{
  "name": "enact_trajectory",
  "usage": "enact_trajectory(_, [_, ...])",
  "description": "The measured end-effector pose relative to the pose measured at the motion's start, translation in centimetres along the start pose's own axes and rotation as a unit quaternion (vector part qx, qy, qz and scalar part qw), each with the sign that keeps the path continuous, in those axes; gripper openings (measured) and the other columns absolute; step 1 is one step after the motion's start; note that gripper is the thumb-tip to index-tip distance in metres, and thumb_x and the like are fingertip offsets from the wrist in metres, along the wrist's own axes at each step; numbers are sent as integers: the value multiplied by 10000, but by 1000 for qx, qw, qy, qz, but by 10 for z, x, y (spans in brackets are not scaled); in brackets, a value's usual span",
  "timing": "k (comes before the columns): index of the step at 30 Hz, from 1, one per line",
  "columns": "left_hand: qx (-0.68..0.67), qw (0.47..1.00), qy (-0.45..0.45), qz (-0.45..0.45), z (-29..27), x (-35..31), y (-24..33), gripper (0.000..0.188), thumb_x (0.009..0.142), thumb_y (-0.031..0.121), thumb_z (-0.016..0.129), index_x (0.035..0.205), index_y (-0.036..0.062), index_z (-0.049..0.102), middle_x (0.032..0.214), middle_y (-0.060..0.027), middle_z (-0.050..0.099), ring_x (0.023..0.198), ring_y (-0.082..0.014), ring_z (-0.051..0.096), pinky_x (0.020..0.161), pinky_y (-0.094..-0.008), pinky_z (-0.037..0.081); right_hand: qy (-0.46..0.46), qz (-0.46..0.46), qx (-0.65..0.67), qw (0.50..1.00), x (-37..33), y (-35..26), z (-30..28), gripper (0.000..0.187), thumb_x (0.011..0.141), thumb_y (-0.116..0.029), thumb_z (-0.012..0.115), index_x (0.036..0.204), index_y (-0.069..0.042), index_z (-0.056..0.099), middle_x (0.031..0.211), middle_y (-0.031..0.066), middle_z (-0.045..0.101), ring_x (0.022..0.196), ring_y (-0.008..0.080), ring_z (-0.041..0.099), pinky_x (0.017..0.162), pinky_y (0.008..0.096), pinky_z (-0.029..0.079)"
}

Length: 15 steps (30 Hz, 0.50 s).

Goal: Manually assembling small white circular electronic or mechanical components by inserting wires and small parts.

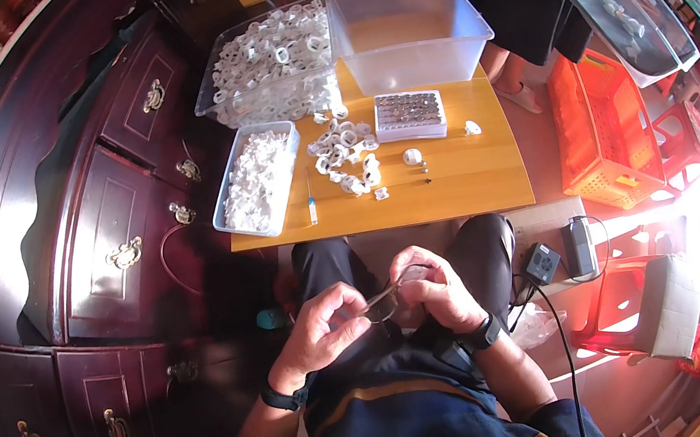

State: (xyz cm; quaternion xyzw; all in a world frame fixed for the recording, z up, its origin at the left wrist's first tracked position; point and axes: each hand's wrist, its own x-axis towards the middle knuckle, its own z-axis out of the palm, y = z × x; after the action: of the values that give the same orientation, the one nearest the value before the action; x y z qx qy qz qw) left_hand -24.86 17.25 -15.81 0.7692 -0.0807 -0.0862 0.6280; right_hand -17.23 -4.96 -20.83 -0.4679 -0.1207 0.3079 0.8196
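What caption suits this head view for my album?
Left hand and right hand hold what looks like glasses near a yellow-brown table bearing small white rings.

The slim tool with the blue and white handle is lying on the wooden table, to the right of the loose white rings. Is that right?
Not quite: the head view shows the slim tool lying on the wooden table to the left of the loose white rings, not to their right. Its handle is blue and white, as you say.

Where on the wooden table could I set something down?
Bare: the front right corner of the table, right of the small dark piece; also a front-edge strip right of the slim tool. Crowded: the middle, with white rings, and the back, with clear bins.
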Motion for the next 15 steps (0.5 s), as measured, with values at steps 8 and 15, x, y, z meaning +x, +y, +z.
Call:
enact_trajectory(8, [-122, 988, 89, -34, -8, 6, -23, 70, 887, 18, 639, 881, 52, 578, 867, 2, 561, 833, -54, 528, 694, -219, 458, 34, 11, -126, 991, -10, 13, -22, 95, 918, -102, 713, 960, -62, 638, 867, -22, 675, 815, 25, 594, 698, 203, 472])
enact_trajectory(15, [-371, 928, -22, 21, 1, 10, -27, 165, 963, 200, 590, 890, 81, 503, 809, -57, 595, 835, -179, 580, 856, -357, 468, 52, 27, -28, 998, -33, 11, -37, 53, 915, -83, 691, 913, -56, 646, 841, -37, 636, 774, 29, 550, 700, 210, 453])
